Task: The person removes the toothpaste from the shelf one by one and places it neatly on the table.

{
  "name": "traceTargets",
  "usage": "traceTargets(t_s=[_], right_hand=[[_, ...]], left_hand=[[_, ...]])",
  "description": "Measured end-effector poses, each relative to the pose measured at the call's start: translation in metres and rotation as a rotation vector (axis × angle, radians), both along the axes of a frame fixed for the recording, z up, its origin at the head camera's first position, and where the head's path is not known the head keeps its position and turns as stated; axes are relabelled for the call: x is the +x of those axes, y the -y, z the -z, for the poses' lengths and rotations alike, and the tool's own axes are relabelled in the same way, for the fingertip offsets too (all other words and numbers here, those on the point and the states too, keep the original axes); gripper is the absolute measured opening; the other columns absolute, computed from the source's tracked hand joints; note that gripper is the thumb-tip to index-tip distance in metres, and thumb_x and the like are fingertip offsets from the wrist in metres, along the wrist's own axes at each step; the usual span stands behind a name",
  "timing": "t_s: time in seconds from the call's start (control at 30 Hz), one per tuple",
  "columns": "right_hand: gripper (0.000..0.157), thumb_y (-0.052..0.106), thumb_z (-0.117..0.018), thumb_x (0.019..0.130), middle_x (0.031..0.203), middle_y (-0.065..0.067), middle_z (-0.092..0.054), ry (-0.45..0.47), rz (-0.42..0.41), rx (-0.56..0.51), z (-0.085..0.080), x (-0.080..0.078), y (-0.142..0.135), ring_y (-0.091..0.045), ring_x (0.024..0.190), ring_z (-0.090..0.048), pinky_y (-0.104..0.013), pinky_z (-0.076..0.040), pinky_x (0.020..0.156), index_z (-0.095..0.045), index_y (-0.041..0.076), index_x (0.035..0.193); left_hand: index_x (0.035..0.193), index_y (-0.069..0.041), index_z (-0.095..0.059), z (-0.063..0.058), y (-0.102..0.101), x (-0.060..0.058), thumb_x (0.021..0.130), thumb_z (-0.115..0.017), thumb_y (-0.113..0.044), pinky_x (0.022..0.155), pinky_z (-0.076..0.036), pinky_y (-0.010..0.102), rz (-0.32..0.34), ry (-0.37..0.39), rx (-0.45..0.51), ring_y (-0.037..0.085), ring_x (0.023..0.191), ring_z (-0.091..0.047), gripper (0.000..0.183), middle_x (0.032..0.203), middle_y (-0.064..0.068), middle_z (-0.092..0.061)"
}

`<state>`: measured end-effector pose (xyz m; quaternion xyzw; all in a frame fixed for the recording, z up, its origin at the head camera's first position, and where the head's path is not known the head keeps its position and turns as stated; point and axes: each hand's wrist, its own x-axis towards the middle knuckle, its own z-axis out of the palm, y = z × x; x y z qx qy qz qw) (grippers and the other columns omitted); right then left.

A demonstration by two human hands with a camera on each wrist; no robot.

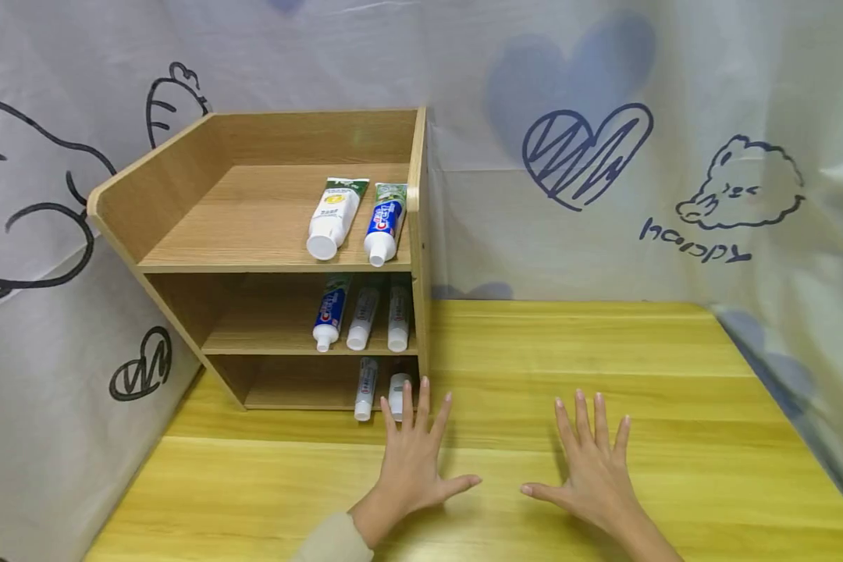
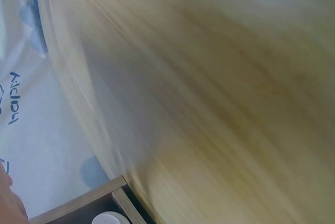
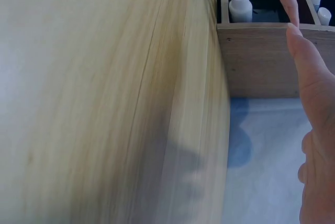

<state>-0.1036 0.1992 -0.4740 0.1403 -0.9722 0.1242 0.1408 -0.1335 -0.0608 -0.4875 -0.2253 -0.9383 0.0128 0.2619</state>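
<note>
My left hand (image 1: 413, 460) is spread with straight fingers in front of the shelf's lower right corner. Its fingertips overlap a white tube (image 1: 396, 388) on the bottom level in the head view; I cannot tell whether they touch it. My right hand (image 1: 593, 476) is spread too, farther right over the table, holding nothing. A small wooden shelf (image 1: 176, 207) bears toothpaste tubes on three levels. On top lie a white-and-green tube (image 1: 336, 215) and a blue Crest tube (image 1: 386, 221). Another blue tube (image 1: 332, 308) shares the middle level with two pale tubes (image 1: 363, 316). A slim white tube (image 1: 366, 386) lies at the bottom.
The yellow wood-grain table (image 1: 569, 343) extends right of the shelf. A pale curtain (image 1: 464, 234) with drawn hearts and animals hangs behind and along both sides. The shelf's right side panel (image 1: 422, 250) stands upright beside the tubes.
</note>
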Motion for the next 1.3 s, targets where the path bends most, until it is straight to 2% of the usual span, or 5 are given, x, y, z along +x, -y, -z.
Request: traceTargets(t_s=[0.23,0.5,0.77,0.93,1.3], right_hand=[[0.121,0.078,-0.055,0.064,0.153,-0.013,0.017,-0.001,-0.004,-0.004,-0.001,0.001,-0.002,-0.028,0.138,0.028,-0.06,0.021,0.106,0.001,0.014,0.15],[0.122,0.073,-0.062,0.064,0.153,-0.018,0.009,0.02,-0.005,-0.006,0.0,-0.001,-0.002,-0.029,0.138,0.027,-0.059,0.021,0.107,0.002,0.015,0.15],[0.12,0.073,-0.06,0.066,0.153,-0.014,0.015,-0.004,-0.075,-0.032,-0.008,-0.003,0.003,-0.031,0.14,0.024,-0.048,0.024,0.109,-0.001,0.011,0.15],[0.12,0.075,-0.058,0.066,0.153,-0.013,0.015,-0.053,-0.112,-0.022,-0.021,-0.005,0.007,-0.027,0.139,0.025,-0.045,0.022,0.111,-0.001,0.01,0.15],[0.116,0.073,-0.059,0.068,0.153,-0.023,-0.005,-0.057,-0.151,-0.103,-0.051,-0.011,0.015,-0.03,0.142,0.017,-0.044,0.015,0.114,-0.005,0.01,0.15]], left_hand=[[0.15,-0.013,-0.004,0.0,0.0,0.0,0.061,-0.048,-0.085,0.107,0.013,0.065,0.003,0.007,0.001,0.046,0.14,-0.003,0.123,0.153,0.024,-0.002],[0.149,-0.015,-0.007,-0.002,0.005,0.001,0.072,0.0,-0.083,0.103,-0.013,0.072,0.046,0.021,0.07,0.045,0.14,-0.004,0.104,0.153,0.022,-0.003],[0.15,-0.016,-0.009,-0.013,0.016,0.005,0.068,-0.035,-0.087,0.108,0.012,0.062,0.012,0.052,0.018,0.046,0.138,-0.012,0.111,0.153,0.023,-0.002],[0.15,-0.017,-0.011,-0.025,0.022,0.01,0.063,-0.055,-0.081,0.108,-0.007,0.064,0.008,0.14,0.022,0.047,0.137,-0.015,0.116,0.153,0.022,-0.001],[0.149,-0.014,-0.009,-0.042,0.039,0.013,0.073,-0.031,-0.085,0.108,-0.019,0.064,0.089,0.182,0.065,0.038,0.142,0.011,0.106,0.154,0.02,0.003]])
